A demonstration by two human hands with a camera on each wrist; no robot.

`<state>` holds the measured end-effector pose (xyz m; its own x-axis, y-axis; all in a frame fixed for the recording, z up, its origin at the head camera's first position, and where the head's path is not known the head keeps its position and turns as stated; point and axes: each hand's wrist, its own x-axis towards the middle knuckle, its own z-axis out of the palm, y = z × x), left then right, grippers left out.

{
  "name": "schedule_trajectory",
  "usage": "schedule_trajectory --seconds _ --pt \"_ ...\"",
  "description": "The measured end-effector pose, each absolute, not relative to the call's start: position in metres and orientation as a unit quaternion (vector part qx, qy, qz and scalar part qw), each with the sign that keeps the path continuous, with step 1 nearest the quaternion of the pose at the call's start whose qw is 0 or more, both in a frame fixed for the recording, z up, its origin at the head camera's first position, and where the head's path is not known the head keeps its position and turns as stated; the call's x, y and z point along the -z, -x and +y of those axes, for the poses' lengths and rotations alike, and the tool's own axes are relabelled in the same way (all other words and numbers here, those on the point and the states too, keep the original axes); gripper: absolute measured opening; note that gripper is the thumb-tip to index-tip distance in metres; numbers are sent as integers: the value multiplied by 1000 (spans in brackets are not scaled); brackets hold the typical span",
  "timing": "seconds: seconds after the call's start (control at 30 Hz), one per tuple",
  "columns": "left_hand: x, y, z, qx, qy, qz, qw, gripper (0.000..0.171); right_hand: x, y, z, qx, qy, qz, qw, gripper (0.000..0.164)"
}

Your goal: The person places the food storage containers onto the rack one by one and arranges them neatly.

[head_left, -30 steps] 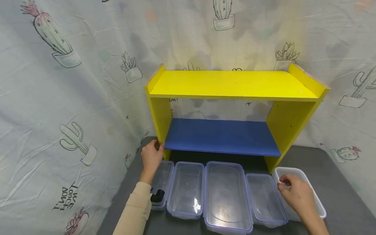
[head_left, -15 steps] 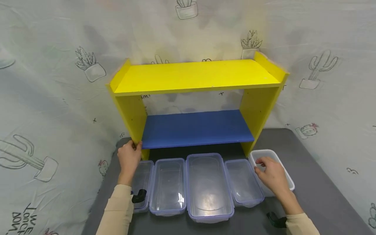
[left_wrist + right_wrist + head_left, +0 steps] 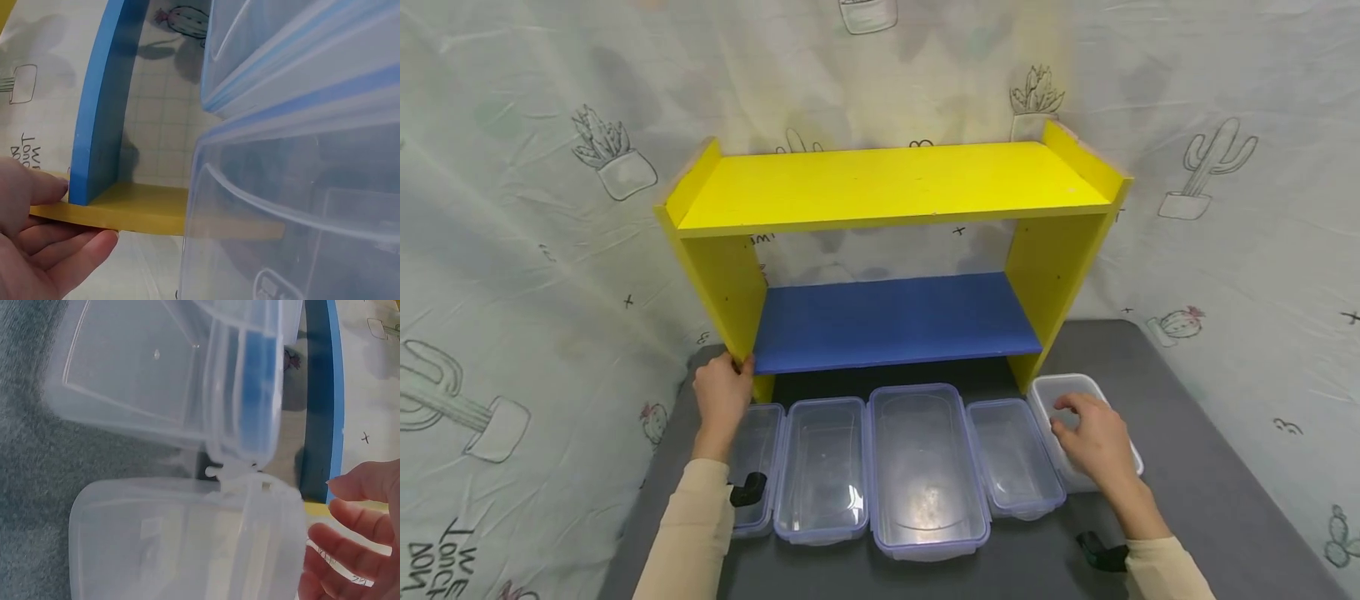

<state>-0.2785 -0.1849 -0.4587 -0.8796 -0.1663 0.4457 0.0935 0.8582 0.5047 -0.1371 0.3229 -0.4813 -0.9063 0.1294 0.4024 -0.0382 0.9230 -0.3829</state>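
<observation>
A yellow shelf unit (image 3: 887,185) with a blue lower board (image 3: 891,323) stands at the back of the table. My left hand (image 3: 722,400) grips the lower front edge of its left side panel. In the left wrist view, the thumb lies on the inner face of the yellow panel (image 3: 150,209) and fingers pass beneath it. Over a white-rimmed translucent container (image 3: 1060,382) at the right, my right hand (image 3: 1099,440) hovers with fingers loosely bent and nothing between them. The right wrist view shows those fingertips (image 3: 319,532) near the container's edge, contact unclear.
Lidded clear containers stand in a row before the shelf: one (image 3: 756,442) partly behind the left forearm, another (image 3: 822,471), a large one (image 3: 928,467) and a smaller one (image 3: 1015,457). Dark wrist mounts (image 3: 1101,552) show at the sleeves. Cactus-print cloth (image 3: 550,250) hangs behind the grey table (image 3: 1180,467).
The head view has turned right, so the scene sits further left in the frame. My right thumb and fingers have spread slightly apart. The left hand keeps its grip on the panel.
</observation>
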Motion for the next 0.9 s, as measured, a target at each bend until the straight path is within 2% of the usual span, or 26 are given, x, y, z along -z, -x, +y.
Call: schedule_trajectory --seconds 0.2,0.43,0.7,0.9 --pt "461 279 -185 270 -25 -934 234 29 483 132 331 -204 49 -949 236 29" --pt "461 278 -186 272 -22 -935 227 31 489 122 347 -202 102 -948 225 47" --pt "463 277 -189 272 -22 -936 221 32 499 110 366 -216 142 -955 149 61" --pt "465 278 -188 273 -15 -937 218 32 507 100 381 -310 187 -930 71 70"
